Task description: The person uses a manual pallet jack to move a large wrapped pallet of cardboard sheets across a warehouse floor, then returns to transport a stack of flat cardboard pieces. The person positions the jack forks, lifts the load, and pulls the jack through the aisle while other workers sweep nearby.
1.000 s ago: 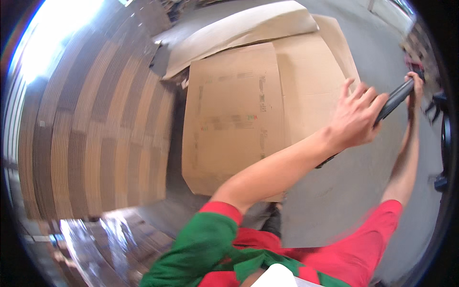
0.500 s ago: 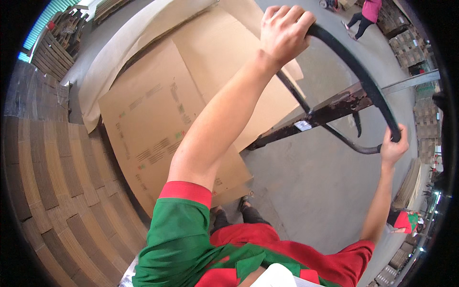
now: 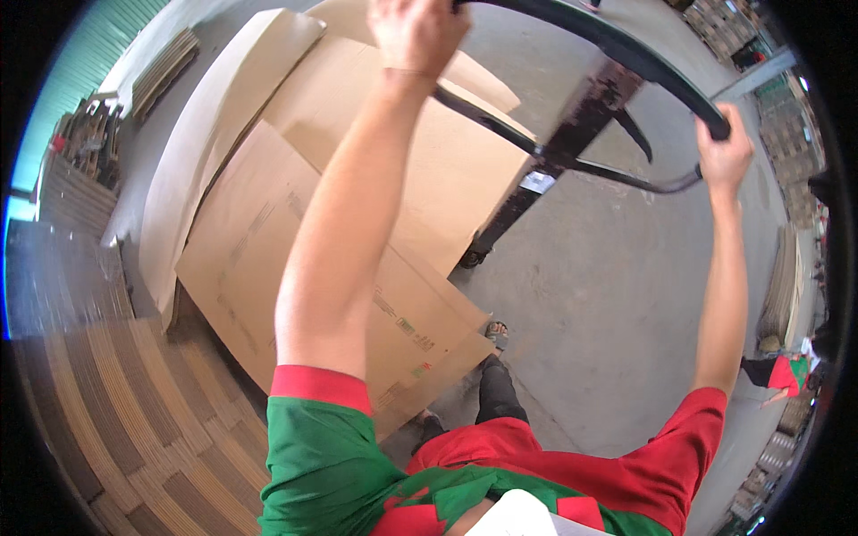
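Both of my hands grip the black looped handle (image 3: 626,49) of a pallet jack. My left hand (image 3: 416,31) is closed on the handle's left end at the top of the view. My right hand (image 3: 726,154) is closed on its right end. The jack's black tiller (image 3: 536,183) slopes down from the handle toward a stack of large flat cardboard sheets (image 3: 295,259) on the concrete floor. My arms are stretched out, in a red and green shirt.
A tall wrapped stack of corrugated cardboard (image 3: 125,420) stands at the lower left. More stacked pallets and boards (image 3: 786,134) line the right side. Another person in red (image 3: 782,375) is bent over at the far right. Grey concrete floor (image 3: 608,322) lies ahead.
My view has swung so the cardboard sheets slid left and down. Both hands moved up along the jack handle, the left now at the top edge.
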Tool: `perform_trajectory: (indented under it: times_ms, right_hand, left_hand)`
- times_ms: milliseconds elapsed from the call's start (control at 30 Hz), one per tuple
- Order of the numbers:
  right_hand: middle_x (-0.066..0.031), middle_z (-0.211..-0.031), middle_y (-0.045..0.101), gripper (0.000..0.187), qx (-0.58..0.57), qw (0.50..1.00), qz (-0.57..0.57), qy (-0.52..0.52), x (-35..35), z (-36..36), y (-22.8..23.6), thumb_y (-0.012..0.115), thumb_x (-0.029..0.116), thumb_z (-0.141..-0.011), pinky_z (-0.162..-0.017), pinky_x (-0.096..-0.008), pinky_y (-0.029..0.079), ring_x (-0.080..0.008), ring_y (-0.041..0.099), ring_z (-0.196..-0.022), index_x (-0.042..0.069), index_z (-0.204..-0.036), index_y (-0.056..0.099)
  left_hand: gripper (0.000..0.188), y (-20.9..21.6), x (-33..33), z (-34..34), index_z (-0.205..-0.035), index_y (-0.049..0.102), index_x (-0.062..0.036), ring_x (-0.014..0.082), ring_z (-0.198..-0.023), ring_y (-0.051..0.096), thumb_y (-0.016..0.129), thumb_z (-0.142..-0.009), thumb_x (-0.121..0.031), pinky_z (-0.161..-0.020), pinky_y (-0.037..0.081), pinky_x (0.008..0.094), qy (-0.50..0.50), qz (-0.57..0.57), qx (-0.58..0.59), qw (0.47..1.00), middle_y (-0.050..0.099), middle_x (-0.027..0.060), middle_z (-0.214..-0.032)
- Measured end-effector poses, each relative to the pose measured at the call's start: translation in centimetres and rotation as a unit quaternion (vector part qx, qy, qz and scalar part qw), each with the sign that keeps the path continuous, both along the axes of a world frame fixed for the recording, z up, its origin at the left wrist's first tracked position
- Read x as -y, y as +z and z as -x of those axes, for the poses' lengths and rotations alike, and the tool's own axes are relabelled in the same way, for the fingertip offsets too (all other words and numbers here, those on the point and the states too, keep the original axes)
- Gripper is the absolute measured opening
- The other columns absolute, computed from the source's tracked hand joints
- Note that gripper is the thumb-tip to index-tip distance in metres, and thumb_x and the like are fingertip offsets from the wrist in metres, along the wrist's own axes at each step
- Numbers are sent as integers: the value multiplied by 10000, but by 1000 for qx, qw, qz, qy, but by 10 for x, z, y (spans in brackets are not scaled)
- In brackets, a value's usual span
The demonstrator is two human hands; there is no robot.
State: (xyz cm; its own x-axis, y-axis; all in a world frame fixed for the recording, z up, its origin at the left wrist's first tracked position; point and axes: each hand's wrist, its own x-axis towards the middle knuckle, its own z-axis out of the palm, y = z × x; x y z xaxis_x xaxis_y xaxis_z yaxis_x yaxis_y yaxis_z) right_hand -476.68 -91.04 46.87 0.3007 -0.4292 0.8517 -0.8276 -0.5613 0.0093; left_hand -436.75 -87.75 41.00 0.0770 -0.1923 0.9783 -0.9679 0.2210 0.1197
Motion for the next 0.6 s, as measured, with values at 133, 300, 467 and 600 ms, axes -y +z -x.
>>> perform_trajectory:
  times_ms: [133, 300, 467, 600]
  right_hand:
    - [-38, -852, 724, 251, 69, 990, -47, 118, 14, -3, -19, 758, 67, -764, -729, -294, 543, -102, 658, -776, 68, -1003, 683]
    - [-179, -861, 688, 238, 53, 969, -229, 77, 42, -2, -18, 679, 128, -720, -732, -468, 536, -386, 677, -839, 65, -949, 673]
    - [-186, -864, 710, 149, 84, 963, -241, 84, 11, 1, 5, 719, 159, -734, -758, -495, 550, -379, 696, -870, 70, -852, 705]
    - [-143, -853, 698, 159, 74, 965, -221, 117, -32, 14, -27, 725, 187, -754, -755, -479, 549, -362, 683, -873, 74, -858, 686]
  left_hand:
    - [373, -30, 11, -25, -1145, 668, -159, 262, -813, 663, 740, -780, -170, -708, 531, 405, 30, -77, -108, 991, 702, 80, -955]
    - [356, -50, 48, -61, -1229, 647, -67, 288, -942, 696, 687, -898, -192, -831, 549, 380, 9, -124, -177, 976, 705, 143, -1092]
    - [388, -55, 31, -79, -1210, 662, -81, 319, -942, 698, 654, -931, -350, -793, 548, 393, 202, -88, -54, 974, 715, 135, -1098]
    - [396, -92, -38, -90, -1092, 677, -95, 326, -747, 699, 649, -919, -450, -655, 543, 421, 179, -110, -113, 971, 730, 107, -911]
